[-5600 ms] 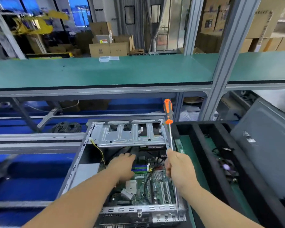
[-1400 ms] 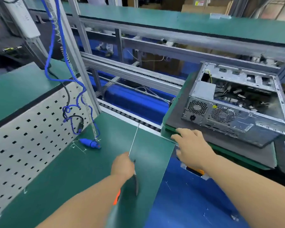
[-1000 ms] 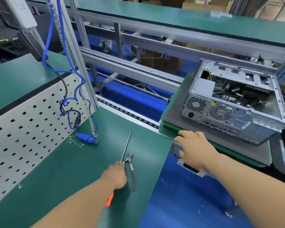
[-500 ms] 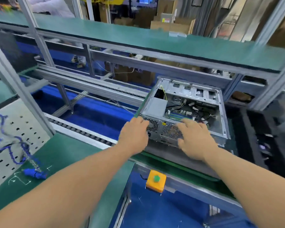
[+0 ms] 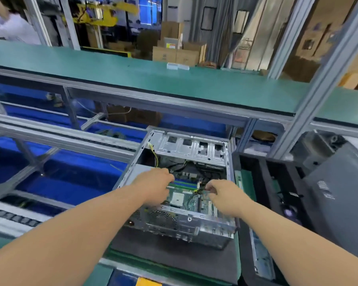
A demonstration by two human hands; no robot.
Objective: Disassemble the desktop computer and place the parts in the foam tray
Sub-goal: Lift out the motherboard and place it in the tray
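Computer case: open, lying on a dark mat — black foam tray just to its right.
Left hand: inside the case over the motherboard, fingers curled; grip cannot be told.
Right hand: fingertips pinching cables — yellow and black.

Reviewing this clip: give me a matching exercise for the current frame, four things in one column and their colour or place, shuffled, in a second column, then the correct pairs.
Things:
1. computer case
2. foam tray
3. left hand
4. upper shelf

Descriptions:
A. green surface running across, above the case
B. black, with compartments, right of the case
C. bare silver metal, lying open on a dark mat
D. reaching into the case by the green memory slots

Pairs: 1-C, 2-B, 3-D, 4-A
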